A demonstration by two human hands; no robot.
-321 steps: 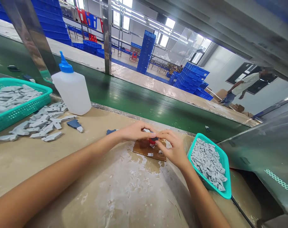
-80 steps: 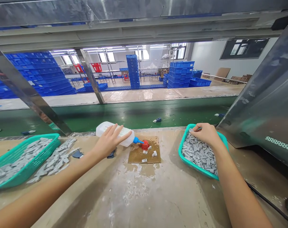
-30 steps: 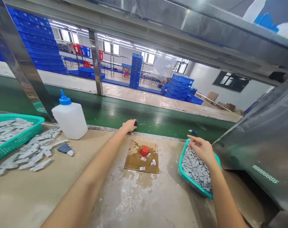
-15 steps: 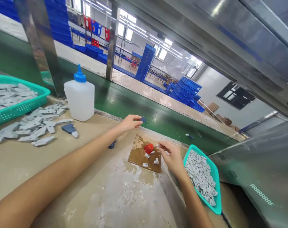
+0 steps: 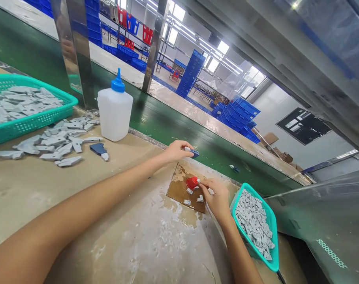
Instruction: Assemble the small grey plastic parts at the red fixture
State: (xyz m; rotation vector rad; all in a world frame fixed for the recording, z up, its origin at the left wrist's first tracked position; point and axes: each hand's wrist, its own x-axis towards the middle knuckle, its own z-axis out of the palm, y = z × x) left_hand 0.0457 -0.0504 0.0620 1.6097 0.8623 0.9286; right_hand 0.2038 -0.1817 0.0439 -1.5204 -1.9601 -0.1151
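Observation:
My left hand (image 5: pixel 179 150) is closed on a dark blue plastic piece (image 5: pixel 194 153) with a pale part at its near end, held above the edge of the green belt. Between the fingertips of my right hand (image 5: pixel 217 196) is a small light-grey piece (image 5: pixel 198 180), at the rim of a small red cup-like thing (image 5: pixel 191 182); whether they touch, I cannot tell. The red thing sits on a wet brown square board (image 5: pixel 177 188). Several small light pieces (image 5: pixel 187 202) lie on that board, in front of the red thing and close to my right fingers.
On the right stands a green basket (image 5: pixel 276 236) full of small grey pieces. Leftward are another green basket (image 5: pixel 34 118), a heap of grey parts (image 5: pixel 56 141), a blue-grey piece (image 5: pixel 98 148) and a white bottle (image 5: pixel 115 116) with a blue nozzle. Behind runs a green belt (image 5: pixel 158 118).
My right hand has brought its small piece closer to the red thing. The blue piece in my left hand shows more, with its pale end visible. The whole view has shifted a little.

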